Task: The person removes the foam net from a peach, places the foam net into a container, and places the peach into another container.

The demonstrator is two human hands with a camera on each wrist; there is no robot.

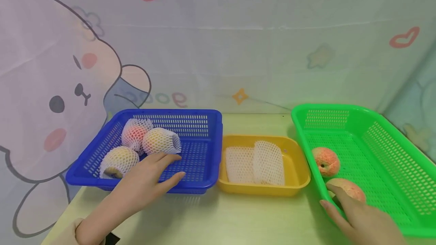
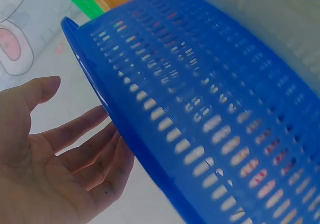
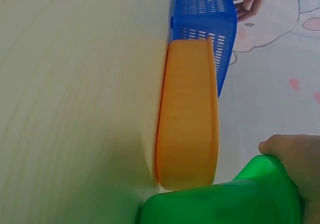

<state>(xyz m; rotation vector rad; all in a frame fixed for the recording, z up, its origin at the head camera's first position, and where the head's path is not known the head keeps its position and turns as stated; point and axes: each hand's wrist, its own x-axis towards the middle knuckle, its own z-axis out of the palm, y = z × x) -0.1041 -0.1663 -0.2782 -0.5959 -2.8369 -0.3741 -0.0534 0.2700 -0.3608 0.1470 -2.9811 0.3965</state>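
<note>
My left hand (image 1: 144, 179) hovers over the near side of the blue basket (image 1: 214, 150), thumb and fingers apart with nothing between them. Inside that basket lie three fruits in white foam nets: a reddish one (image 1: 136, 133), a yellowish one (image 1: 160, 141) and another yellowish one (image 1: 119, 160). My right hand (image 1: 366, 214) is at the left rim of the green basket (image 1: 371, 150), its index finger beside the nearer peach (image 1: 352, 190). A second bare peach (image 1: 326, 162) sits just behind. In the right wrist view the right hand's other fingers are hidden.
Between the baskets stands a yellow tray (image 1: 265, 189) holding flat white foam nets (image 1: 269, 163). All three containers rest on a pale wooden table (image 1: 238, 218). A printed cloth (image 1: 238, 48) hangs behind.
</note>
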